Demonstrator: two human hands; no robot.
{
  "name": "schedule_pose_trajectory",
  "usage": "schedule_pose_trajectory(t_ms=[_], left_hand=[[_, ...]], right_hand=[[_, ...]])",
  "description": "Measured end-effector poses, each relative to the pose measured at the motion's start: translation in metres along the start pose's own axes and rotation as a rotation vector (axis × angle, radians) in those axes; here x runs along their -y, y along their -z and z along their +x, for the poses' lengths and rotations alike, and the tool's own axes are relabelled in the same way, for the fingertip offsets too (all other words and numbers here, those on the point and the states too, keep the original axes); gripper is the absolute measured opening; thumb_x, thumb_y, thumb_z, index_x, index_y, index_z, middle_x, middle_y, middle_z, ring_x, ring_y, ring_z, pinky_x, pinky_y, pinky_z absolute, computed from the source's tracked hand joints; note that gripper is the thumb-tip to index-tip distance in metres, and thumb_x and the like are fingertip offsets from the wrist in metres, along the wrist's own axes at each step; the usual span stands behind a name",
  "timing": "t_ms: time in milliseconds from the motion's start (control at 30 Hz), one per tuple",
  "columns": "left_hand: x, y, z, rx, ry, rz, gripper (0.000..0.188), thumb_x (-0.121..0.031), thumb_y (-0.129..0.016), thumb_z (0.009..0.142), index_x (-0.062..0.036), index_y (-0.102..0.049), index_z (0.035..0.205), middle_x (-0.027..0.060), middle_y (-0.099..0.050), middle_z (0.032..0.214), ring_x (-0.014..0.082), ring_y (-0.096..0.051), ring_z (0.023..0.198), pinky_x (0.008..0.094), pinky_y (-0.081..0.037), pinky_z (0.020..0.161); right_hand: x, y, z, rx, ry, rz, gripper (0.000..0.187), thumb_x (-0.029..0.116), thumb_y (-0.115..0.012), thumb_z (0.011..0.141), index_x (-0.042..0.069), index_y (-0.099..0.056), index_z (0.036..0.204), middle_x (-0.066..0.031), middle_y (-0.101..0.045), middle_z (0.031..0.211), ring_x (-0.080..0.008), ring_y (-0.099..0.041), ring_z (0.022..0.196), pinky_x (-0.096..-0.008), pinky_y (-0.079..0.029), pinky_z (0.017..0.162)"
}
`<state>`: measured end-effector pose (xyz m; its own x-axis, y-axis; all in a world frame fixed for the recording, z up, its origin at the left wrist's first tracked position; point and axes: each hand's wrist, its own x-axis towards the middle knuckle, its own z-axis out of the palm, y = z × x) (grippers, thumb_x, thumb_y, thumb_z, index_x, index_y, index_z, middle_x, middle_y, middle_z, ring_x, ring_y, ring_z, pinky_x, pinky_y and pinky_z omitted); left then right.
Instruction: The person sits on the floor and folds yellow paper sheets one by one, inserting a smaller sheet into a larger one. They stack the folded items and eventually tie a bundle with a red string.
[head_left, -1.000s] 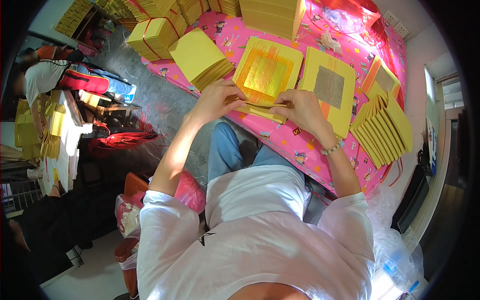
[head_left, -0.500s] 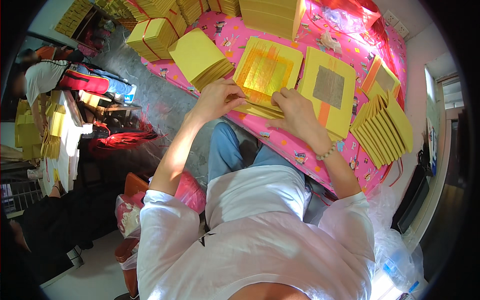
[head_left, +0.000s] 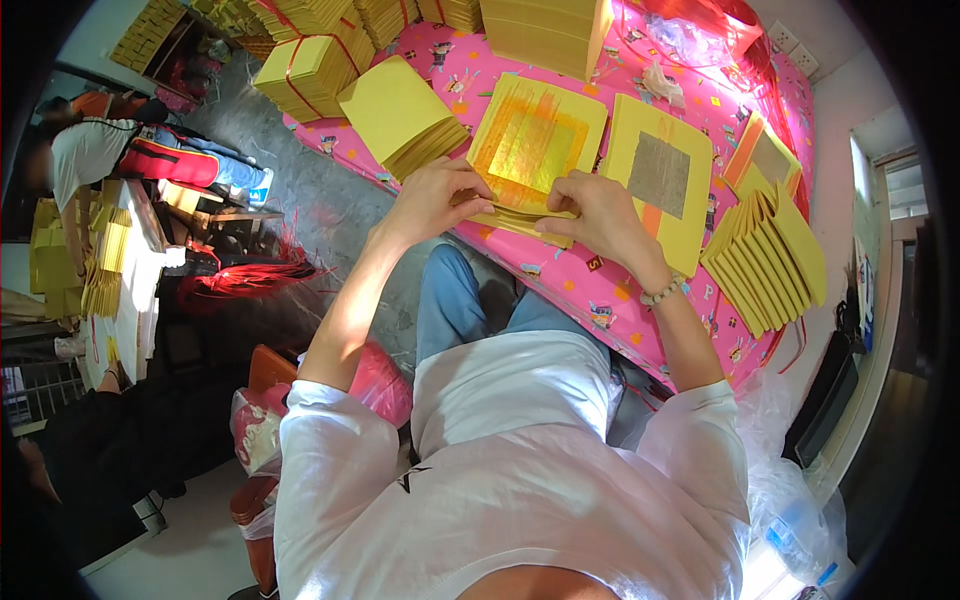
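In front of me lies a stack of yellow paper sheets point(head_left: 590, 110), its top sheet bearing a shiny gold square edged in orange. My left hand point(head_left: 445, 198) is at the near left corner, its thumb and fingertips closed on the paper edge. At the near right corner my right hand point(head_left: 598, 217) pinches the edge between thumb and bent fingers. Under the hands, the sheet edges fan out slightly. Right beside this stack is another yellow paper stack point(head_left: 625, 185) with a dull grey square and an orange strip. Folded plain yellow paper point(head_left: 400, 105) sits to the left.
A pink patterned cloth point(head_left: 610, 295) covers the table. Strapped yellow paper bundles point(head_left: 305, 75) stand at the back left. Fanned yellow folds point(head_left: 765, 260) and red straps point(head_left: 765, 85) lie to the right. Across the room, a person point(head_left: 95, 155) bends over another table.
My right hand has drawn slightly toward me, its fingers coming off the top sheet to the near edge and curling closer together. My left hand has barely moved.
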<state>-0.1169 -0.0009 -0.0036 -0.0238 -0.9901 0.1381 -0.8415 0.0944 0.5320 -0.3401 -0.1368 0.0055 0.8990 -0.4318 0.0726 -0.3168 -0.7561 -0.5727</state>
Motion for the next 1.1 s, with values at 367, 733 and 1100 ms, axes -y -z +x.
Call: schedule_pose_trajectory(t_ms=[367, 733, 1100], left_hand=[[-0.004, 0.002, -0.001, 0.052, 0.026, -0.044, 0.025, -0.021, -0.077, 0.072, -0.0099, -0.068, 0.092, 0.0052, -0.062, 0.097, 0.0255, -0.057, 0.096, 0.0358, -0.047, 0.081], [0.008, 0.000, 0.002, 0.048, -0.018, -0.066, 0.022, -0.024, -0.075, 0.073, -0.0121, -0.070, 0.091, 0.0052, -0.063, 0.091, 0.0261, -0.057, 0.092, 0.0370, -0.045, 0.079], [0.001, 0.000, -0.001, -0.014, -0.007, -0.038, 0.019, -0.024, -0.070, 0.081, -0.0072, -0.068, 0.092, 0.0077, -0.061, 0.087, 0.0239, -0.060, 0.083, 0.0328, -0.048, 0.066]], right_hand=[[0.000, 0.005, 0.004, 0.035, -0.109, 0.109, 0.031, 0.032, -0.079, 0.068, 0.005, -0.066, 0.075, -0.0112, -0.064, 0.073, -0.0276, -0.064, 0.071, -0.0372, -0.049, 0.065], [0.000, 0.006, 0.002, 0.033, -0.078, 0.120, 0.034, 0.026, -0.082, 0.067, 0.001, -0.063, 0.078, -0.0118, -0.064, 0.075, -0.0238, -0.064, 0.070, -0.0331, -0.049, 0.063], [0.017, -0.005, -0.013, -0.136, 0.139, -0.131, 0.029, 0.018, -0.072, 0.069, 0.003, -0.058, 0.090, -0.0112, -0.057, 0.081, -0.0305, -0.060, 0.081, -0.0401, -0.049, 0.068]])
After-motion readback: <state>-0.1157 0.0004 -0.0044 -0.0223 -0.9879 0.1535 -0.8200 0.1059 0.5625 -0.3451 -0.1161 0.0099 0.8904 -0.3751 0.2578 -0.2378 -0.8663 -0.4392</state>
